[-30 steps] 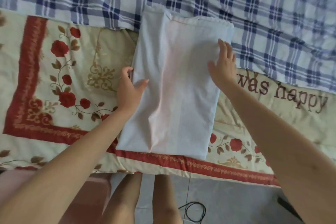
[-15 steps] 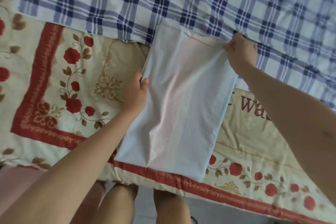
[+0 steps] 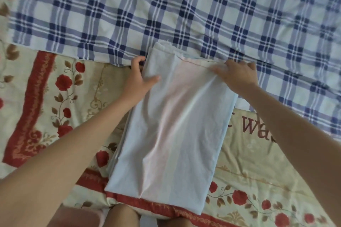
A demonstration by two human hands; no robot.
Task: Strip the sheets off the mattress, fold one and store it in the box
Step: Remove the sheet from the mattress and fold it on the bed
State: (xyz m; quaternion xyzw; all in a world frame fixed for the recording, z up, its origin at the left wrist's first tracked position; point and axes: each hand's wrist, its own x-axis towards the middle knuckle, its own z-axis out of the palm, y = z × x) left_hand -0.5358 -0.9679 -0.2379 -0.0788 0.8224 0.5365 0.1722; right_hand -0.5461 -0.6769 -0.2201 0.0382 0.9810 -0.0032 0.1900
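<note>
The folded white sheet [image 3: 171, 131] lies lengthwise on the rose-patterned quilt [image 3: 55, 97], its far end lapping onto the blue plaid sheet [image 3: 166, 5]. Left hand [image 3: 137, 79] at the far left corner: thumb pressed on top, fingers curled round the edge, gripping it. Right hand [image 3: 238, 73] at the far right corner, fingers bent down over bunched fabric there; a firm pinch I cannot confirm. The person's knees [image 3: 121, 215] meet the quilt's near edge.
</note>
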